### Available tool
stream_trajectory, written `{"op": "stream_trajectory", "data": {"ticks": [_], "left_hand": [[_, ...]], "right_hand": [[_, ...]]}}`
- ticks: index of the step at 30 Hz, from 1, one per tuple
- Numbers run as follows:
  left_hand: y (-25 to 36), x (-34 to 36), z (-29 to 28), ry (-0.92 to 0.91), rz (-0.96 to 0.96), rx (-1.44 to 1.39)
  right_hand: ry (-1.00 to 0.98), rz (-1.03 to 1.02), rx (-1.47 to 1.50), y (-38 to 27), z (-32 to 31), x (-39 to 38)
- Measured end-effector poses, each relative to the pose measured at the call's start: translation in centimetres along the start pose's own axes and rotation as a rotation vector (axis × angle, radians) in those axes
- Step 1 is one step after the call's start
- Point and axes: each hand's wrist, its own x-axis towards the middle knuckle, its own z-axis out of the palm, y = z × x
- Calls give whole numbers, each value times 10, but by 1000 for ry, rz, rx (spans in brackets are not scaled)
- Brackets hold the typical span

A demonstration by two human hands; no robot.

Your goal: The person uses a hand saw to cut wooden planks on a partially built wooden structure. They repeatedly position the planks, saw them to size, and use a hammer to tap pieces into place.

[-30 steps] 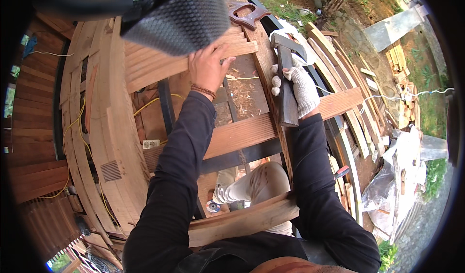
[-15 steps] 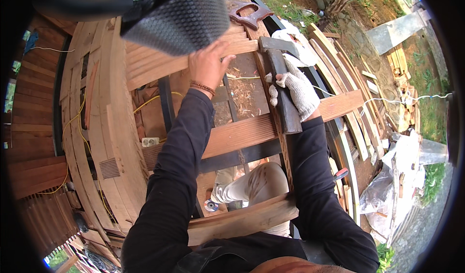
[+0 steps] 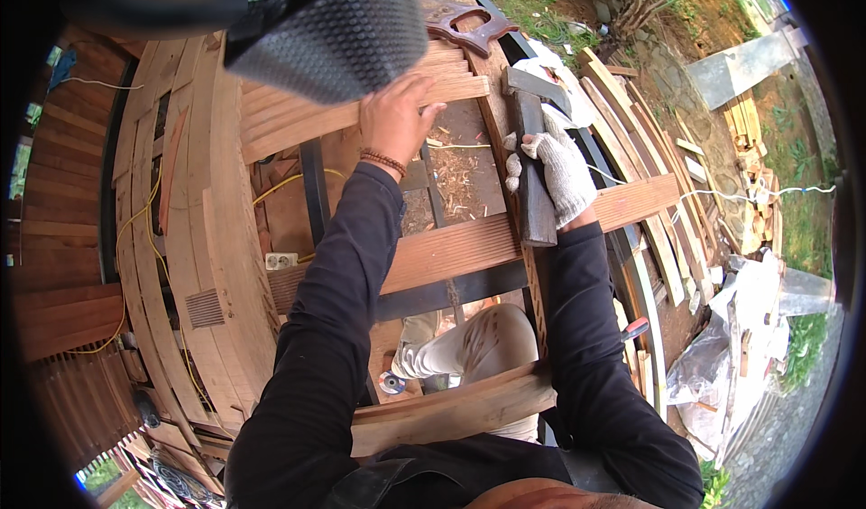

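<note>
My right hand [image 3: 565, 177], in a white knit glove with bare fingertips, is wrapped around the thick dark handle of a hammer [image 3: 536, 204]. The metal head points away from me, above a narrow wooden beam [image 3: 494, 116]. My left hand [image 3: 395, 123] is bare, with a beaded bracelet at the wrist. It lies on the near grooved board [image 3: 307, 128], thumb apart and fingers stretched over the wood. A dark textured object close to the camera hides part of that board. Another grooved plank [image 3: 451, 254] runs crosswise beneath both forearms.
A handsaw [image 3: 469, 26] lies beyond the boards. Long planks [image 3: 203, 229] run along the left, with a yellow cable and a white socket [image 3: 280, 262]. A wooden piece [image 3: 451, 410] crosses close to my body. Stacked timber [image 3: 636, 157] and plastic sheeting [image 3: 722, 337] are at right.
The hammer and my right hand have shifted slightly, its head now a little farther right. My left hand stays on the board. The whole view has moved a little.
</note>
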Motion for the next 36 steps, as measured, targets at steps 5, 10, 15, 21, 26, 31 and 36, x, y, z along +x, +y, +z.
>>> {"op": "stream_trajectory", "data": {"ticks": [5, 10, 15, 21, 26, 31, 36], "left_hand": [[-3, -2, -1, -13, -9, -13], [-2, 0, -1, -3, 2, 11], [-2, -1, -2, -8, -8, -21], [-1, -1, 1, 8, 4, -1], [-2, -10, -4, 31, 20, -50], [13, -83, -50, 2, -34, -107], [45, -206, -140, -296, -127, 15]], "right_hand": [[-97, 56, -133, -13, 1, -11], [-68, 34, -133, -10, 3, -8], [-71, 23, -140, -11, -4, -7], [-104, 27, -221, -14, -9, -9], [-51, -101, -528, 13, -38, 24], [-149, -74, -452, -1, -6, 5], [-146, -102, -355, 1, -9, 6]]}}
